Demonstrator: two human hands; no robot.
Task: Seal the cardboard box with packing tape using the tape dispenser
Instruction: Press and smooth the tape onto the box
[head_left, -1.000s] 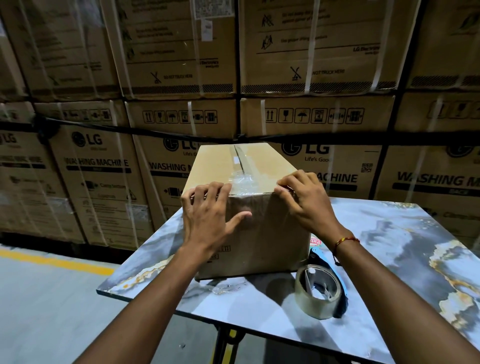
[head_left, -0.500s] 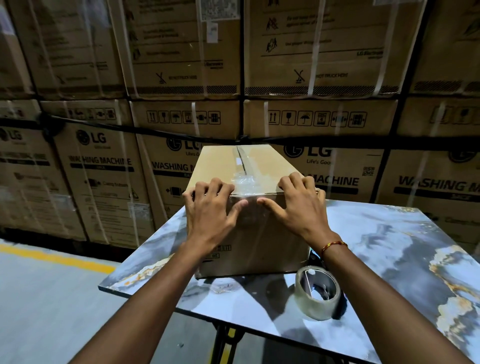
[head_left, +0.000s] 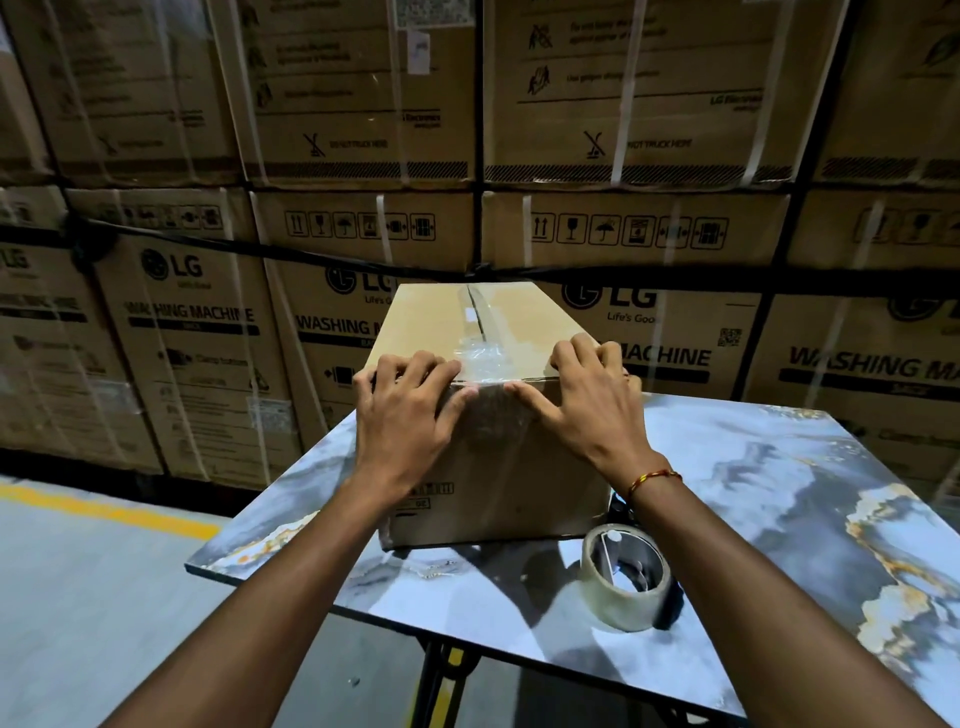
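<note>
A plain cardboard box stands on the marble-patterned table. Clear packing tape runs along its top seam and folds, crinkled, over the near edge. My left hand lies flat on the box's near top-left corner, thumb stretched toward the tape. My right hand presses the near top-right edge, thumb pointing left along the front face under the tape. A roll of clear tape stands on the table just right of the box, below my right wrist, with a dark dispenser part half hidden behind it.
Stacked washing machine cartons, strapped with white bands, form a wall right behind the table. The table's left corner overhangs a grey floor with a yellow line. A black table leg shows below the front edge.
My right thumb has slid left across the front face toward the tape. The left hand has stayed nearly still on the left corner. The view has shifted slightly upward.
</note>
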